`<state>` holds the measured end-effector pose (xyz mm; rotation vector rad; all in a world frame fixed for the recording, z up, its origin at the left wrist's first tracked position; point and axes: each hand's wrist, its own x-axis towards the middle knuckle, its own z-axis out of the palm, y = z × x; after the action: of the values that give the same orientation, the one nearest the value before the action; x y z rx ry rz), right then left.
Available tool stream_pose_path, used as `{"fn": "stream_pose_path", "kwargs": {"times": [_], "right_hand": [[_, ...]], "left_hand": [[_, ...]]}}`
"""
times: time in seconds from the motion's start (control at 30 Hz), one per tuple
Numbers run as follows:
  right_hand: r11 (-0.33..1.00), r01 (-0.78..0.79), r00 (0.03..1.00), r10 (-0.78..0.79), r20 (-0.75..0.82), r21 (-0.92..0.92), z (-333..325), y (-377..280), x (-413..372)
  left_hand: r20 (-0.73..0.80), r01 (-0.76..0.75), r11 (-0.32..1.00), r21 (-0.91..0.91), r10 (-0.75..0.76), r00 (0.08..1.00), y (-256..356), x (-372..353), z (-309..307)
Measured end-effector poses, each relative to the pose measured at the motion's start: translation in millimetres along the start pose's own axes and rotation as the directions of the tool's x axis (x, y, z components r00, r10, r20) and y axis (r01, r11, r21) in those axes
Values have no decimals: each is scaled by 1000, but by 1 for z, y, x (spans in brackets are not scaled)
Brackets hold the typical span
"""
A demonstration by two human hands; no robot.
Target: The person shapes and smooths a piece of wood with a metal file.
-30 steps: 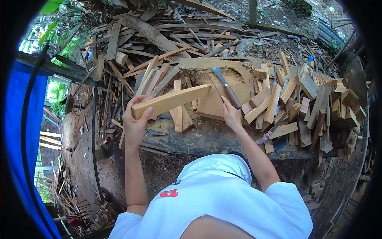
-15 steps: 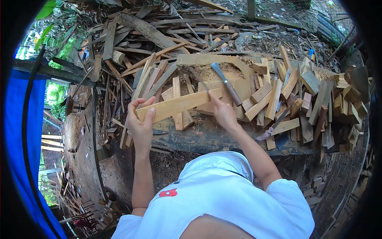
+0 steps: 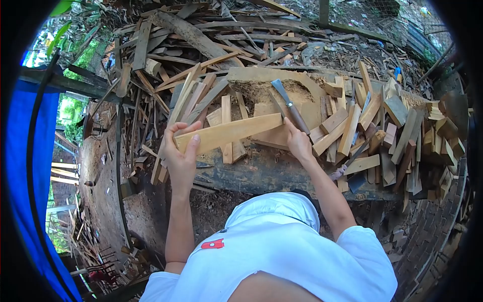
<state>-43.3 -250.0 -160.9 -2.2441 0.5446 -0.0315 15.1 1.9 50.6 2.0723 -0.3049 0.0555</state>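
A long, pale wooden slat (image 3: 229,135) is held up at a slight tilt in front of me. My left hand (image 3: 181,150) grips its left end, thumb on the near face and fingers behind. At the slat's right end is my right hand (image 3: 299,143), its fingers closed round a thin, dark, blade-like tool (image 3: 277,102) that points up and away. The tool's handle is hidden in the hand. Just beyond that hand a chisel (image 3: 290,104) with a broad metal blade and wooden handle lies on a hollowed wooden block (image 3: 314,90).
Wood offcuts (image 3: 347,128) are heaped on the right of the dark workbench (image 3: 271,173). More sticks (image 3: 191,98) lean at the left. Behind the bench is a pile of scrap boards (image 3: 186,38). A blue tarp (image 3: 30,171) hangs at far left.
My right hand has moved right and slightly down, off the slat's face to beside its right end, carrying the thin tool with it. My left hand keeps its grip on the slat.
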Motion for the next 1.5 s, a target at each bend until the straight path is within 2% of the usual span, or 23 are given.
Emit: {"fn": "stream_pose_path", "kwargs": {"times": [0.03, 0.07, 0.17, 0.23, 0.3, 0.4, 0.5, 0.57, 0.63, 0.7, 0.83, 0.9, 0.97, 1.07, 1.1, 1.13, 1.17, 1.2, 1.27, 1.3, 1.37, 1.43, 1.5], "right_hand": [[999, -30, 999, 30, 17, 13, -2, 0, -1], [991, 79, 997, -77, -27, 105, 1, -2, -9], [985, 133, 990, -137, 28, 113, -18, -37, -31], [990, 109, 994, -110, 7, 90, -5, -13, -22], [993, -8, 999, 13, -45, 116, 12, 18, -7], [988, 21, 999, -14, -46, 151, 2, 8, -14], [987, 101, 995, -97, -39, 122, -3, -18, -27], [990, -15, 1000, 15, 6, 139, -5, -13, -23], [994, -36, 999, 37, -3, 100, 9, 8, -13], [986, -114, 993, 117, -19, 120, 12, 26, 1], [987, 15, 996, 0, -87, 163, 13, 46, 14], [985, 23, 997, -9, -81, 169, 11, 30, 10], [984, 30, 996, -14, -89, 177, 4, 2, 7], [992, 2, 992, -18, 127, 128, -10, -51, -9], [987, -4, 986, -22, 163, 162, -21, -76, -18], [967, 101, 981, -137, 141, 233, -27, -94, -29], [934, 198, 964, -241, 116, 298, -33, -107, -41], [936, 189, 964, -234, 125, 298, -40, -119, -52], [836, 486, 859, -511, 39, 254, -50, -137, -63], [834, 489, 856, -515, 41, 257, -47, -135, -59], [915, 291, 932, -337, 133, 281, -35, -115, -39], [930, 270, 946, -304, 112, 248, -12, -80, -15], [977, 201, 976, -206, 69, 70, -6, -60, -1]], "left_hand": [[-22, -28, 999, -33, 27, 999, 7, -2, 4], [-37, -43, 997, -65, 41, 998, 11, -7, 7], [-2, 36, 990, -138, -36, 999, 14, -5, 7], [1, 9, 996, -92, -9, 1000, 15, -5, 5], [13, -87, 995, 48, 86, 996, 14, -6, 4], [20, -101, 995, 3, 101, 995, 10, -7, 4], [41, -28, 1000, -3, 28, 999, 23, -12, 6], [64, 0, 1000, 24, -2, 998, 23, -15, 3], [75, 24, 998, 53, -28, 997, 20, -17, -3], [100, -139, 989, 43, 134, 986, 13, -18, -3], [160, -159, 986, -42, 164, 973, 14, -11, -11], [309, -250, 966, 69, 218, 926, 25, -4, -15], [318, -242, 969, 59, 211, 924, 27, 1, -14], [249, -253, 966, 51, 233, 940, 32, 5, -14], [291, -216, 963, 164, 162, 943, 35, 5, -20], [324, -174, 945, 276, 79, 943, 37, 4, -24], [326, -166, 946, 279, 70, 943, 37, 2, -25], [328, -149, 946, 287, 50, 943, 37, 0, -25], [323, -137, 945, 298, 35, 946, 37, -1, -25], [301, -131, 947, 292, 39, 953, 37, -3, -24], [271, -122, 952, 279, 44, 962, 36, -4, -23], [251, -74, 947, 314, -8, 968, 34, -4, -28], [247, -100, 954, 281, 28, 969, 23, -8, -30]]}}
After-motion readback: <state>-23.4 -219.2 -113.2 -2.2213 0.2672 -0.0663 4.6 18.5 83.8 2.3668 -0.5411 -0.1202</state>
